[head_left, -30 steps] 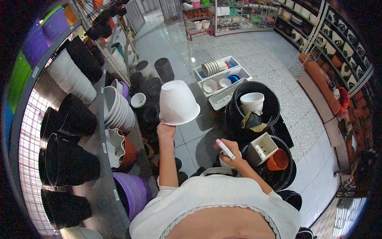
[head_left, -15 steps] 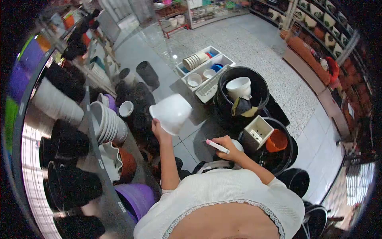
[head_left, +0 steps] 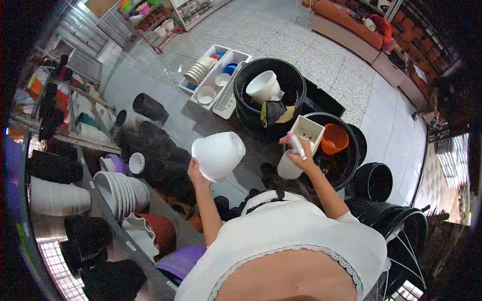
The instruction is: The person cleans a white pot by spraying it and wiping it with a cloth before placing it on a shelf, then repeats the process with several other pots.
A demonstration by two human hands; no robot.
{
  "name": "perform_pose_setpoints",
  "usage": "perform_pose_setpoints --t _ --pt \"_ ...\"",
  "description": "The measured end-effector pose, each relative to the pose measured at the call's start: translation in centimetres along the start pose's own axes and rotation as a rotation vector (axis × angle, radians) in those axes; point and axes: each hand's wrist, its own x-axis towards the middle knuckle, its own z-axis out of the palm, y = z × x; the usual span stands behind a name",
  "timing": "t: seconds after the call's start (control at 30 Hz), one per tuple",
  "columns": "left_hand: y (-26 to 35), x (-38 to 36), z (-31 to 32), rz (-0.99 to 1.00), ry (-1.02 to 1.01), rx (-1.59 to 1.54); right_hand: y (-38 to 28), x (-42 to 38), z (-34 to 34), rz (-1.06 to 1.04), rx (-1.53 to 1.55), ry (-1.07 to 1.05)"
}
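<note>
My left hand [head_left: 197,173] grips the rim of a white pot [head_left: 216,154], which lies tilted on its side in the air. In my right hand [head_left: 301,156] is a white marker with a pink end [head_left: 297,145]. Just below that hand stands a whitish rounded container [head_left: 289,166], partly covered by the fingers. Beside the hand, a square cream pot [head_left: 307,131] and an orange pot [head_left: 334,139] sit in a large black tub [head_left: 355,161]. Another black tub [head_left: 240,103] holds white pots [head_left: 264,86] and a dark and yellow item [head_left: 275,113].
A white crate [head_left: 228,80] with cups and bowls stands on the floor [head_left: 236,36]. Stacked white pots [head_left: 119,194], a brown pot [head_left: 163,232] and a purple pot [head_left: 182,262] line the left shelf. Dark pots [head_left: 149,108] stand behind it. A black tub [head_left: 373,181] is at right.
The view has turned to the right. My right hand has moved up toward the square pot with the marker, and the whitish container below it shows more. The white pot's base now points up and right.
</note>
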Motion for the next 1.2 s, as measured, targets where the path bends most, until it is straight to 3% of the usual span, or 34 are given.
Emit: perform_pose_setpoints --t 0.13,0.2,0.23,0.33,0.47,0.6,0.73,0.77,0.87,0.93,1.0,1.07,1.1,1.2 --pt "-2.9 0.6 0.6 0.035 0.006 0.038 1.9 1.5 -3.4 -0.057 -0.210 0.347" --pt "-3.2 0.4 1.2 -0.071 -0.009 -0.006 4.0 3.6 -4.9 -0.224 -0.171 0.519" --pt "-3.5 0.6 1.1 -0.091 -0.063 -0.043 2.8 4.6 -5.2 -0.145 -0.361 0.609" --pt "-4.0 0.5 1.7 -0.154 -0.117 -0.095 5.6 7.0 -7.3 -0.154 -0.464 0.621" --pt "-4.7 1.8 2.2 -0.346 -0.173 -0.185 11.1 8.2 -8.8 -0.145 -0.433 0.584" --pt "-3.8 1.3 4.7 -0.403 -0.124 -0.169 16.5 7.2 -9.8 -0.135 -0.569 0.431" --pt "-3.2 1.6 6.7 -0.389 -0.071 -0.126 16.3 7.2 -9.3 0.063 -0.835 -0.029" --pt "-3.1 1.7 7.2 -0.381 -0.055 -0.111 18.7 7.4 -9.4 0.029 -0.832 -0.085" --pt "-2.9 2.6 8.7 -0.345 -0.025 -0.084 18.5 8.4 -10.2 0.263 -0.988 -0.315" --pt "-2.9 3.2 9.3 -0.334 0.003 -0.079 16.6 10.7 -10.7 0.574 -1.118 -0.474" --pt "-3.0 3.6 10.1 -0.300 0.004 -0.084 17.6 13.5 -11.6 0.676 -1.192 -0.511" --pt "-2.7 3.8 10.8 -0.269 0.022 -0.073 12.3 17.4 -10.9 0.474 -1.212 -0.459" --pt "-2.7 4.0 11.2 -0.254 0.039 -0.066 13.6 19.4 -10.8 0.350 -1.119 -0.344" --pt "-2.9 4.0 12.0 -0.228 0.044 -0.053 16.1 23.9 -8.6 0.149 -0.959 -0.298"
